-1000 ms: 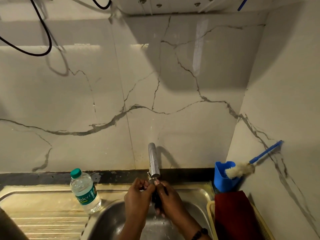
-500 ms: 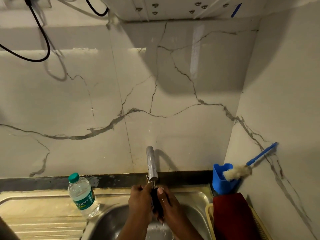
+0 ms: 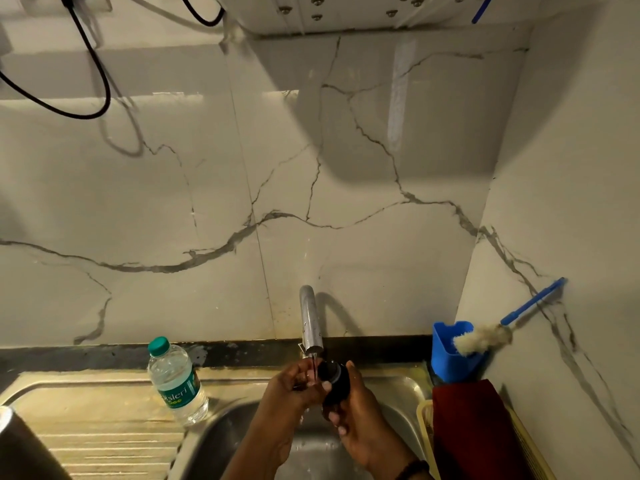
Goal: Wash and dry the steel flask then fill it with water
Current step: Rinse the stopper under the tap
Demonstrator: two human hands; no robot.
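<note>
A: What are the hands doing?

B: The left hand point(image 3: 294, 386) sits under the tap's spout, fingers curled in against a black cap-like piece point(image 3: 334, 384), its fingertips touching the piece's left side. The right hand point(image 3: 360, 424) grips that same black piece from the right and below, thumb up by its top edge, fingers wrapped round its underside. Both hands are over the sink basin point(image 3: 221, 441).

A: Is water running?

B: A thin stream drops from the steel tap point(image 3: 311, 320) and lands between the left hand's fingers and the black piece.

A: What lies to the left?

B: At the far lower left edge a dark steel cylinder point(image 3: 20, 448), likely the flask body, pokes into view on the ribbed draining board point(image 3: 104, 441); only part of it shows. Next to it stands a clear plastic water bottle point(image 3: 178, 386) with a green cap and green label, upright on the board just beside the basin's left rim.

A: And to the right?

B: A blue plastic holder point(image 3: 450, 358) stands in the corner against the wall, with a bottle brush point(image 3: 485, 337) leaning out of it, its pale bristle head at the holder's mouth and its blue handle resting on the right wall. Below the holder a dark red cloth point(image 3: 471, 431) lies over a yellow basket point(image 3: 424, 420). A dark band shows on the right wrist.

A: Above?

B: Marble-patterned wall tiles point(image 3: 207, 188), and black cables point(image 3: 90, 77) looping at the upper left.
</note>
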